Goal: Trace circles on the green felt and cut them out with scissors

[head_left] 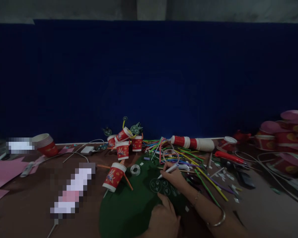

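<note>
A dark green sheet (pixel 129 208) lies on the brown table near me, with pale circles drawn on it (pixel 161 185). My right hand (pixel 175 178) is closed round a white pen (pixel 167 170), whose tip touches the sheet by the circles. My left hand (pixel 164 218) rests on the sheet just below the drawing, fingers bent and pressing it down. A roll of clear tape (pixel 135 170) sits on the sheet's far edge. A red paper cup (pixel 113 177) with an orange straw leans beside the sheet on the left.
Several red cups (pixel 124 142) with straws and green toppers cluster behind the sheet. Coloured straws (pixel 178 157) are strewn to the right, beside a lying cup stack (pixel 193 143) and a red-handled tool (pixel 229 157). Pink paper (pixel 2 172) lies left; pink lids and cups (pixel 285 138) pile far right.
</note>
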Action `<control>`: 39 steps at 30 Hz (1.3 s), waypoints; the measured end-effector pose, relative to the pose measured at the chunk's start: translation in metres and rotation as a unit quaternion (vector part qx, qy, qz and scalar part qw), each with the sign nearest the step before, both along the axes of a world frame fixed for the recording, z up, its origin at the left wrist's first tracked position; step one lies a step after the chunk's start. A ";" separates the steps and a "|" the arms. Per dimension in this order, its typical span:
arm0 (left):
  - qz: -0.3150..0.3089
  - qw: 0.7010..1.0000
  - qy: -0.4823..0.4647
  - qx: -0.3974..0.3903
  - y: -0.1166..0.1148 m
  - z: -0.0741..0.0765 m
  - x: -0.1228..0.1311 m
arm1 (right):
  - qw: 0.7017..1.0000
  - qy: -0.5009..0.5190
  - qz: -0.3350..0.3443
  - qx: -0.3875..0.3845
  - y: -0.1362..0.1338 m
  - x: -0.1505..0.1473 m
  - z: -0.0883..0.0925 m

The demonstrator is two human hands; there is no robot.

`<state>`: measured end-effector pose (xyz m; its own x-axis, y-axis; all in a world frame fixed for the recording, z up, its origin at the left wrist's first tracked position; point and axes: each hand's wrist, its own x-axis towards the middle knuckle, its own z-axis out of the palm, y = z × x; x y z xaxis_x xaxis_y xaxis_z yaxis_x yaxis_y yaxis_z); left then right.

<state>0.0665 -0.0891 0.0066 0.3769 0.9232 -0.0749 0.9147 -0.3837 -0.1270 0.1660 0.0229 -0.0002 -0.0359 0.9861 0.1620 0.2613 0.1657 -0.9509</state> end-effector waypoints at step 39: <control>-0.011 1.000 0.012 0.003 -0.003 0.015 -0.001 | 0.998 -0.007 0.051 -0.028 -0.002 -0.001 0.000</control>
<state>0.0652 -0.0922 0.0217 0.3948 0.9154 -0.0784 0.9028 -0.4023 -0.1521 0.1648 0.0212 0.0003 -0.1386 0.9847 0.1058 0.2600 0.1393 -0.9555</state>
